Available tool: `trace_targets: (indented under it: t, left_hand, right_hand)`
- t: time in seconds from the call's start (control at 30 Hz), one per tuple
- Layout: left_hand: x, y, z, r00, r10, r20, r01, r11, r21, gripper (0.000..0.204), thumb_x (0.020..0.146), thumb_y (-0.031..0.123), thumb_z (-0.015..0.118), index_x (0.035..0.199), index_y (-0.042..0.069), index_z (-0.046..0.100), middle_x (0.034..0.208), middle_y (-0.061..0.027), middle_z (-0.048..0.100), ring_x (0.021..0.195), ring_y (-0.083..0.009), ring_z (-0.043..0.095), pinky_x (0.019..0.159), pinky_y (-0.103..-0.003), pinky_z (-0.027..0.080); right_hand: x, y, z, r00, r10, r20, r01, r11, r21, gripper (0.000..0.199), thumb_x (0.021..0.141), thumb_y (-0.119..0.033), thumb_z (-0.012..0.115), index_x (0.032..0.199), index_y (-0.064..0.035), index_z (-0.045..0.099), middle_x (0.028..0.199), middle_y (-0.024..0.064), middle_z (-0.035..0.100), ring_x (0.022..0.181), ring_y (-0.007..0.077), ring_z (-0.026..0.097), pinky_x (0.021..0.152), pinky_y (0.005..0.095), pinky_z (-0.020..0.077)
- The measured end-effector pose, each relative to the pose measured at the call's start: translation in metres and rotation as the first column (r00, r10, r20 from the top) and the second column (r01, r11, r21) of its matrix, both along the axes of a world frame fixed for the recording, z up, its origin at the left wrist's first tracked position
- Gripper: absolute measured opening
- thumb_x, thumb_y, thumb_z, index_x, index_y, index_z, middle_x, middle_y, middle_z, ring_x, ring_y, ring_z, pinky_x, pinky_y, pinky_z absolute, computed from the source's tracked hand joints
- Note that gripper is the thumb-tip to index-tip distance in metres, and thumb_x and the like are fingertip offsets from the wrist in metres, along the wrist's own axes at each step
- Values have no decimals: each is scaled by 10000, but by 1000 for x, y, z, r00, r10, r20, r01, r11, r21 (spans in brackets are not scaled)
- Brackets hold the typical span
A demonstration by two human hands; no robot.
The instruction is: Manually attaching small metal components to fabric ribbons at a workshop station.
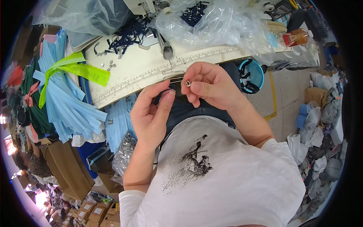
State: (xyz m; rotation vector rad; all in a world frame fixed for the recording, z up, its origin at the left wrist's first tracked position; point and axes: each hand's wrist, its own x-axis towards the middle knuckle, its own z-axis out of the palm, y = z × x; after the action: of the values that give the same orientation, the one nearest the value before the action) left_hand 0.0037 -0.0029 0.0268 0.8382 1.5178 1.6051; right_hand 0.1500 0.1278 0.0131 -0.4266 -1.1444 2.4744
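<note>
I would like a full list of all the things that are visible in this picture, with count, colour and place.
small metal fitting: one, silver, pinched in the right fingertips
dark strap: one, navy, between the two hands
work table: one, cream, with a ruler strip along its front edge
sewing machine: one, white, top centre
plastic bags: several, clear, on the table
strap bundles: many, light blue, left
tag: one, bright green, on the bundles
basket: one, blue, floor right
cardboard boxes: several, brown, lower left
left hand: one, fingers raised, thumb touching the strap
right hand: one, holding the fitting
</note>
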Motion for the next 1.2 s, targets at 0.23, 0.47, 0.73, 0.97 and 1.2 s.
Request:
trace_targets:
  t: [0.23, 0.47, 0.73, 0.97, 1.2]
  left_hand:
    - [-6, 1, -3, 995, 9, -104, -3, 998, 58, 177, 868, -75, 623, 1043, -43, 628, 1029, -90, 622, 914, -118, 590, 798, -209, 465]
    - [-2, 2, -1, 996, 37, -84, -23, 987, 162, 137, 879, -83, 595, 1011, -50, 599, 1013, -98, 625, 889, -126, 613, 779, -216, 474]
    - [-4, -3, 0, 973, -23, 231, -7, 992, 126, 140, 877, -46, 615, 1015, -32, 600, 949, -86, 660, 831, -97, 625, 704, -190, 471]
    - [-5, 0, 4, 943, -40, 331, 16, 997, 74, 125, 866, -31, 614, 990, -34, 606, 872, -107, 679, 654, -63, 556, 543, -172, 412]
    - [-6, 0, 6, 894, -46, 445, 15, 997, 72, 113, 859, -32, 609, 972, -43, 602, 853, -133, 675, 588, -82, 527, 521, -203, 410]
  right_hand:
    - [-3, -5, 1, 997, -70, -38, 67, 996, -67, 206, 971, -221, 554, 1022, -22, 569, 829, 68, 616, 638, 113, 568, 538, 241, 479]
    - [-7, -8, 1, 998, -55, 30, 57, 996, -73, 178, 975, -167, 541, 1055, -14, 585, 834, 61, 641, 657, 115, 597, 549, 237, 493]
    - [-9, -10, 4, 992, -98, 77, 86, 985, 147, 193, 945, -141, 590, 1076, -3, 622, 865, 67, 669, 761, 122, 644, 600, 243, 513]
    - [-12, -13, 9, 990, -125, 61, 98, 940, 328, 172, 928, -111, 608, 1051, 3, 651, 842, 42, 643, 749, 90, 583, 628, 216, 471]
    - [-13, -15, 9, 985, -170, 33, 138, 886, 442, 179, 915, -27, 597, 1081, -9, 660, 901, 37, 606, 758, 84, 563, 638, 196, 443]
